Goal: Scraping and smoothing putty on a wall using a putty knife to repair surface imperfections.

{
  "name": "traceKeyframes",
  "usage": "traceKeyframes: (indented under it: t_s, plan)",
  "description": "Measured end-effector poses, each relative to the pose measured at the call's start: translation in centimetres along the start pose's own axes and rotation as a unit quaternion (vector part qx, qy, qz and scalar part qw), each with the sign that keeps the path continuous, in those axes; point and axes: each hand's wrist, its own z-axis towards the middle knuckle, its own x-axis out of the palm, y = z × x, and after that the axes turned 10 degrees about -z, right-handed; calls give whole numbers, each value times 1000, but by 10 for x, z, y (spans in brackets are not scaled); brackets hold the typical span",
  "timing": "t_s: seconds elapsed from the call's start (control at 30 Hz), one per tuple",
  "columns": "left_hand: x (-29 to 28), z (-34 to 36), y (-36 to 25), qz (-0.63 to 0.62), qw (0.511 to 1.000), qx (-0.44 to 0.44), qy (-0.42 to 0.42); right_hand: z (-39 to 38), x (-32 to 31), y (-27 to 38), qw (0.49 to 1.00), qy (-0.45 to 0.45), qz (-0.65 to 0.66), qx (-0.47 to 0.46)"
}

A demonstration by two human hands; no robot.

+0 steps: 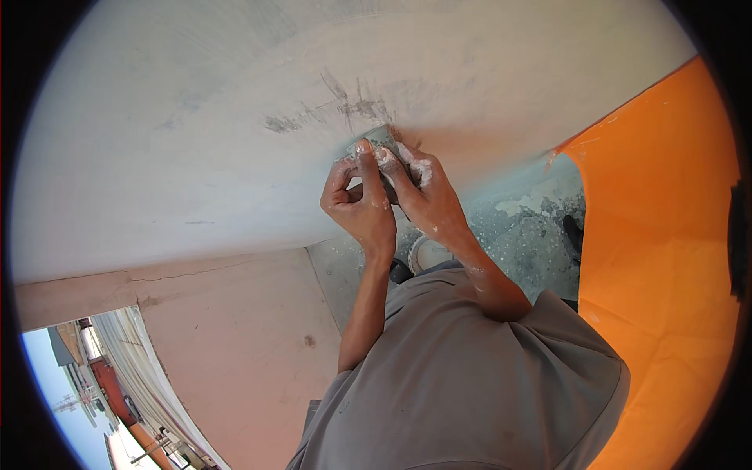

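Both hands meet in front of a pale plastered wall [196, 149], pinching a small grey-green flat piece [381, 136] between them. Its exact kind is not clear, since the fingers cover most of it. My left hand [364, 200] has its thumb on the near face, with the other fingers curled behind. Against the same face presses the thumb of my right hand [427, 188], whose fingers are streaked with white powder or paste. Dark scraped smudges [345, 107] mark the wall just beyond the hands.
An orange sheet [658, 266] hangs along the right side. Below my hands, a round pale container [428, 253] stands on the paint-spattered grey floor [533, 219]. A low pinkish wall [235, 329] with a crack lies at left, and buildings show beyond it.
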Motion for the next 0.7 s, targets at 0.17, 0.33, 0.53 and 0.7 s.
traceKeyframes:
  t_s: [0.17,0.33,0.53,0.7]
  plan:
    - [4,8,-1,10,1000,12,-3,2,5,2,998,-29,-48,-3]
    - [-2,-1,8,13,1000,8,-7,-3,4,-7,1000,-13,-12,7]
    - [-2,1,4,1,1000,15,-3,-1,5,-9,1000,-6,-19,10]
    - [-2,5,7,25,1000,11,-10,2,7,-4,999,-16,-28,14]
